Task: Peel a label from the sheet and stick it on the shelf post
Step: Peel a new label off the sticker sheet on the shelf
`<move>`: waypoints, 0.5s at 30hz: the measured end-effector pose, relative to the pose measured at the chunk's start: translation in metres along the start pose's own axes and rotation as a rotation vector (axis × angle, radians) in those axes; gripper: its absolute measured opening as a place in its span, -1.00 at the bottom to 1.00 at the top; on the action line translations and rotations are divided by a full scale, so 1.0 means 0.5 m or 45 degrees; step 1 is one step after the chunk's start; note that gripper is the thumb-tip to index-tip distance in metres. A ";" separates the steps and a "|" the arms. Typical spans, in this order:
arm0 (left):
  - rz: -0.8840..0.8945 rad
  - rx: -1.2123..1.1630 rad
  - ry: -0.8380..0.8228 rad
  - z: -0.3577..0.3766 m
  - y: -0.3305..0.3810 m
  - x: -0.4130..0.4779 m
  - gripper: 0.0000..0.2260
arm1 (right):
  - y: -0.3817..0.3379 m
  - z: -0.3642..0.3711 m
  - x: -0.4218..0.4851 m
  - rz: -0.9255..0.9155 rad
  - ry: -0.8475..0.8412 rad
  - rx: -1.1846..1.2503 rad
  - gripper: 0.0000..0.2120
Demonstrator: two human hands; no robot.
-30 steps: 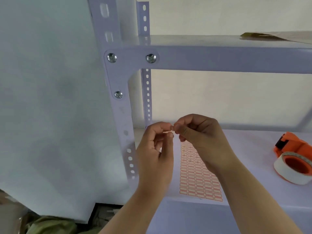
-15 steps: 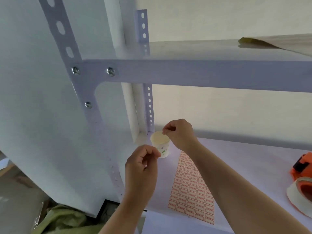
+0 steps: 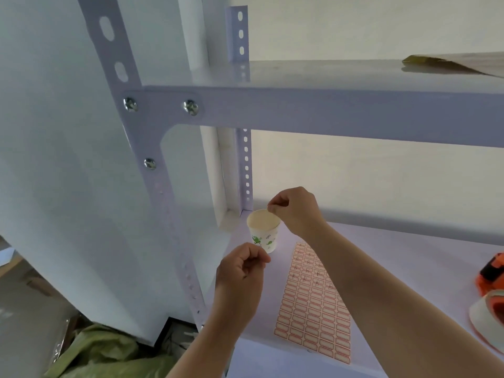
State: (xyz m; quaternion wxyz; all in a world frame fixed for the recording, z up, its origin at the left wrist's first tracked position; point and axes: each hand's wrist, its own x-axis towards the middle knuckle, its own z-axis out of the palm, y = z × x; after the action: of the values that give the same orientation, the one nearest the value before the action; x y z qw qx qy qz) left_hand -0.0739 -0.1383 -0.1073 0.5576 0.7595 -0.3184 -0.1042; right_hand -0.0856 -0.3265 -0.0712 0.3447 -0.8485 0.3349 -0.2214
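The right hand (image 3: 293, 211) is held just over the rim of a paper cup (image 3: 264, 231), with its fingertips pinched together. What is pinched there is too small to be made out. The left hand (image 3: 240, 274) is held lower and nearer, with thumb and finger pressed together; if a label is between them, it cannot be told. The label sheet (image 3: 313, 304) is laid flat on the lower shelf (image 3: 409, 268), to the right of the left hand and under the right arm. The cup is stood in the back corner of the shelf, near the back post (image 3: 246, 165). The front shelf post (image 3: 163, 203) is seen to the left of both hands. An orange tape roller (image 3: 491, 293) is seen at the right edge.
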 end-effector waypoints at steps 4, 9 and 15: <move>-0.027 -0.024 -0.086 0.017 -0.008 0.019 -0.68 | 0.025 -0.047 -0.018 0.070 0.134 0.051 -0.88; -0.039 -0.001 -0.215 0.058 -0.012 0.036 -0.75 | 0.110 -0.069 -0.056 0.163 -0.001 -0.071 -0.86; -0.045 0.040 -0.315 0.095 -0.030 0.044 -0.79 | 0.168 -0.042 -0.096 0.174 -0.301 -0.562 -0.36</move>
State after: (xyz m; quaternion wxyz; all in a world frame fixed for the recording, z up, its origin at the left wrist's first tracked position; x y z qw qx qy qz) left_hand -0.0758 -0.1858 -0.1335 0.5003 0.7549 -0.3731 -0.2019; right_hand -0.1657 -0.3464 -0.1258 0.2019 -0.8985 0.3893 -0.0184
